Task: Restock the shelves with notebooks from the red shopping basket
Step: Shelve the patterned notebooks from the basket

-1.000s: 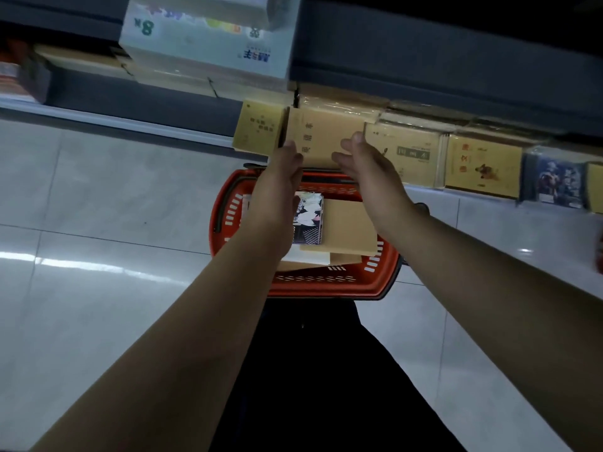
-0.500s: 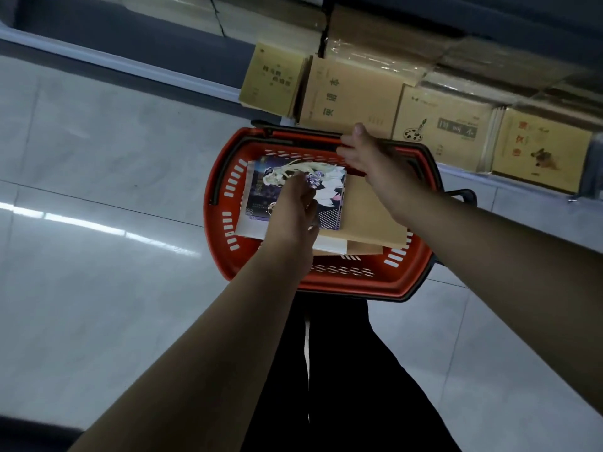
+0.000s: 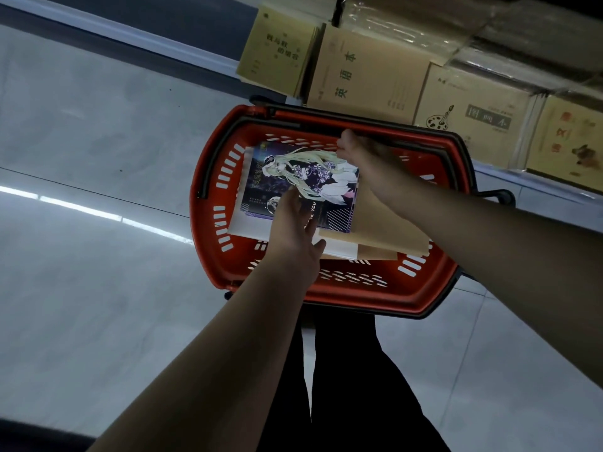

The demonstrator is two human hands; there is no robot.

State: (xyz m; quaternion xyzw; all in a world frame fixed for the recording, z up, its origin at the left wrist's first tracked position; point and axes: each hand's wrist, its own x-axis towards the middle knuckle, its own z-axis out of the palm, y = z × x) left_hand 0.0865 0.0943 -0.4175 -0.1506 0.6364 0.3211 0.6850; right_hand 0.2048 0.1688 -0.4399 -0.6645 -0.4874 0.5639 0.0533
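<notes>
The red shopping basket (image 3: 342, 296) stands on the floor below the shelf. On top of the stack inside lies a dark illustrated notebook (image 3: 287, 177), over a white notebook (image 3: 248, 227) and brown kraft notebooks (image 3: 388, 230). My left hand (image 3: 293, 233) rests on the illustrated notebook's near edge with fingers straight on the cover and thumb spread. My right hand (image 3: 368, 159) covers that notebook's far right corner; its fingers are hidden under the hand. On the shelf stands the brown notebook (image 3: 365, 70) with green characters.
Along the bottom shelf stand a yellow notebook (image 3: 274, 50), a drawing book (image 3: 470, 109) and another tan book (image 3: 567, 138), with wrapped packs above. The basket's black handles (image 3: 326, 123) lie folded on its rim. Grey floor tiles (image 3: 98, 256) stretch to the left. My dark trousers are below.
Both hands left the brown notebook on the shelf and came down into the basket. The left hand settled on the illustrated notebook, and the right hand moved from the far rim to its corner.
</notes>
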